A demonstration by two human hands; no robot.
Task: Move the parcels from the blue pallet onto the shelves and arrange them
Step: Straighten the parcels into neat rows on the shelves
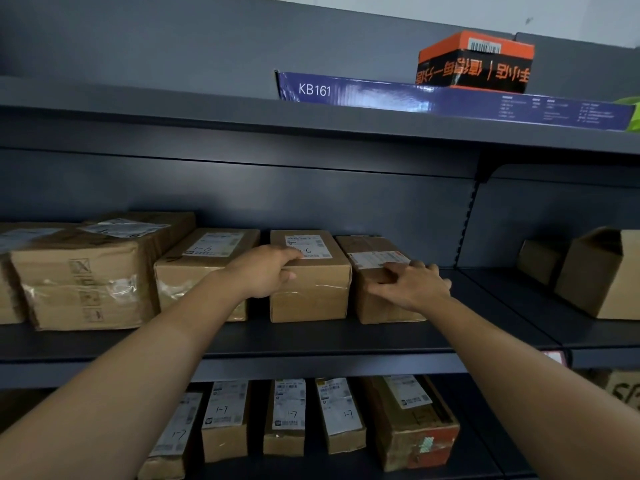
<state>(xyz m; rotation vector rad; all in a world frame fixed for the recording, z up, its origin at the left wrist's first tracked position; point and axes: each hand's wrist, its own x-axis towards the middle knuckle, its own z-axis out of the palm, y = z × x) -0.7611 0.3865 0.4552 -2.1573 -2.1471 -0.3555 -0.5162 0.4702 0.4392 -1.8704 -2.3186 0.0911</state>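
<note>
Head view is showing a dark shelving unit, and I am working along its middle shelf (311, 337). Toward the left end a large taped carton (79, 271) is sitting, with a lower parcel marked 1-6 (204, 268) just beside it. My left grip (263, 271) is curling over the top front edge of the middle parcel (308, 289), fingers on the lid near the label and thumb on the front face, so it is pinching that left corner. Just beside it, across a narrow gap, the right parcel (381, 303) is standing slightly skewed to the shelf's front edge. My right grip (412, 282) is lying on it with fingers stretched almost flat over the top and right side, pressing rather than clasping. Both parcels are sitting set back from the front edge, and the blue pallet is not showing here.

I am judging these as stiff taped cardboard, probably light enough for one hand each, and likely to slide readily on the smooth shelf. I am thinking the firm corners and side walls are the places to hold or push, since the glossy tape and labels may be slippery.
</note>
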